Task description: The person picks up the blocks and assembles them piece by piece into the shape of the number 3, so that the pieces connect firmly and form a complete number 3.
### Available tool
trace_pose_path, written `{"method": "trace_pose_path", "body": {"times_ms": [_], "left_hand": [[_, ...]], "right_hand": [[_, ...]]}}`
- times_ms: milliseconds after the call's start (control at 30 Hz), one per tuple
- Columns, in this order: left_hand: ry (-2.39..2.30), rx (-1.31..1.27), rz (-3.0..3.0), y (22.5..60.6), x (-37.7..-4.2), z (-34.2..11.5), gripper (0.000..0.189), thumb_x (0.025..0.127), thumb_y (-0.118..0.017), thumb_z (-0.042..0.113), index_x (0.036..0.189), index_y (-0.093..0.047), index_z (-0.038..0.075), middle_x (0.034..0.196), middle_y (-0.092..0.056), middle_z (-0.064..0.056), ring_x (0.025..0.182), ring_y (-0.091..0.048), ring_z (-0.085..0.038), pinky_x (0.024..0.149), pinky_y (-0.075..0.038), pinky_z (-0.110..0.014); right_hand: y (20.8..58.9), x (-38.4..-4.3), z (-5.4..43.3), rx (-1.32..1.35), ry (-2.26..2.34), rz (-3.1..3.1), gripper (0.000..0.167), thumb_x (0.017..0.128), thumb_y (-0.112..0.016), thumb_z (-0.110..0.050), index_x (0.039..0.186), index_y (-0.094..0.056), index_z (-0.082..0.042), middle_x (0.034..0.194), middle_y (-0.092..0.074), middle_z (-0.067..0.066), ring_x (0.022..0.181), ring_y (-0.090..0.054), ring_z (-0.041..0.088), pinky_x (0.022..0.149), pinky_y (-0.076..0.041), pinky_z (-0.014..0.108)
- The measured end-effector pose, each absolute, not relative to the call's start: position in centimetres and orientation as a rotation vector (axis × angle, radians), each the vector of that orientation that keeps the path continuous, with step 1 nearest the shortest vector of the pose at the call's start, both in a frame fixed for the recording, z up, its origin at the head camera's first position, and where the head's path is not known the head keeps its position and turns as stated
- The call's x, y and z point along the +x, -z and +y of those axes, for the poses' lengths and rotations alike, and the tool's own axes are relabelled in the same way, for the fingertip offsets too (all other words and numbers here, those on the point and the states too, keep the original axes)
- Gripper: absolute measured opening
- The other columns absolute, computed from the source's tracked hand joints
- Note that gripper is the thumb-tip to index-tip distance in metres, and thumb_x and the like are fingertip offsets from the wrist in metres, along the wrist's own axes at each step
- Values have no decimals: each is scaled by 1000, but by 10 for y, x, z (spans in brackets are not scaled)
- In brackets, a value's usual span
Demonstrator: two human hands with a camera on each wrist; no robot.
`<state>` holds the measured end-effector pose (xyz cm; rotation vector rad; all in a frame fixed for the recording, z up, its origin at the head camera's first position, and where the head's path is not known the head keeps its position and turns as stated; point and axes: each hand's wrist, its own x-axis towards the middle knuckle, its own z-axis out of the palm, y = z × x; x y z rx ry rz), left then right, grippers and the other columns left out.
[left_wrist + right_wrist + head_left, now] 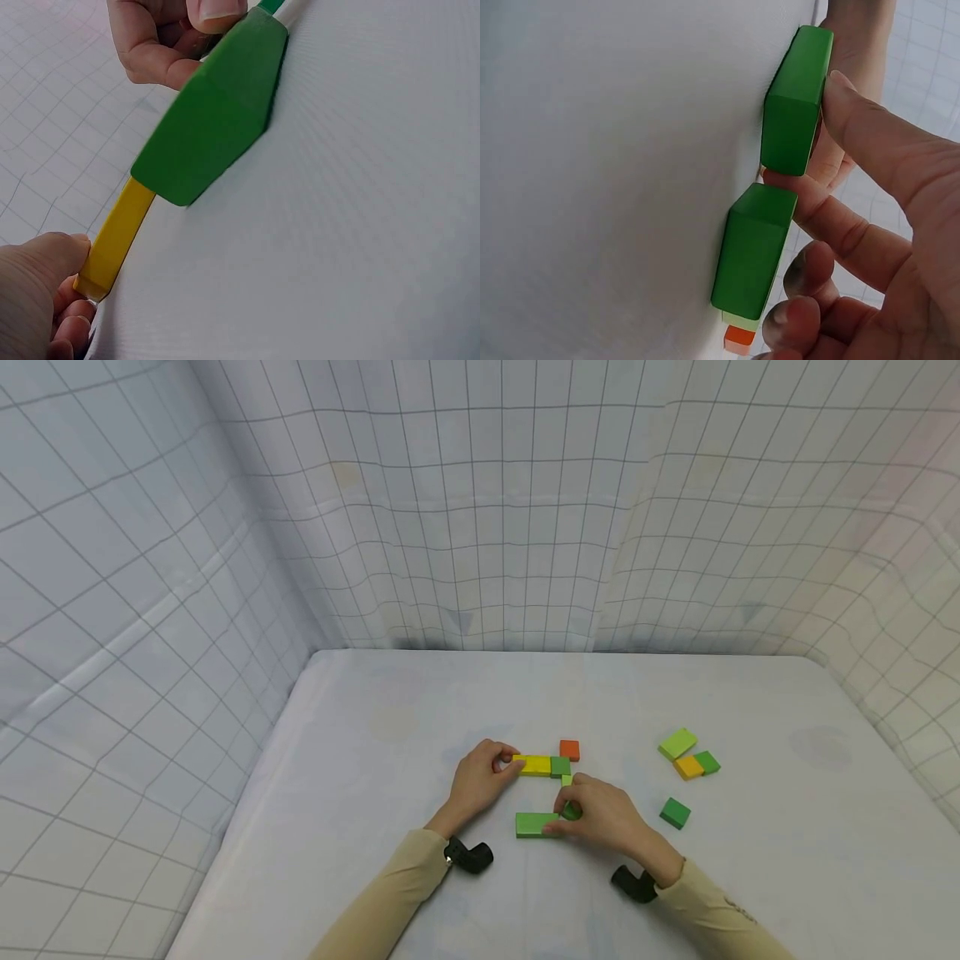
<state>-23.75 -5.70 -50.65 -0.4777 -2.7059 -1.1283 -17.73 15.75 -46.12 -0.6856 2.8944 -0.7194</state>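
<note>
My left hand (480, 779) pinches the left end of a flat yellow block (536, 766) between thumb and fingers; the left wrist view shows this yellow block (120, 236) too. A small green block (560, 766) touches its right end. Nearer to me lies a long green block (531, 825). At its right end my right hand (603, 814) holds it, thumb on one side and index finger on the other. Beside that index finger stands another green block (751, 251), partly hidden by the hand in the head view. A light-green block (566, 781) sits just beyond it.
An orange-red block (569, 750) lies behind the small green one. Off to the right are a lime block (678, 744), an orange block (688, 767), a green block (707, 762) and a darker green block (676, 813). Grid-patterned cloth (480, 527) hangs behind the white table (390, 718).
</note>
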Motion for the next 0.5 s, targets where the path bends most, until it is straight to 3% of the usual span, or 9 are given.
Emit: {"method": "trace_pose_path", "body": {"times_ms": [500], "left_hand": [[1134,-489,-2692,508,-238,-58,22,89,-67,34,99,-70,15,81,-52,7,64,-45,-7,59,-38,-24]], "right_hand": [[462,-180,162,-742,699,2878,29,72,-78,-49,80,-67,-23,73,-44,-8,61,-39,7,53,-32,23]]}}
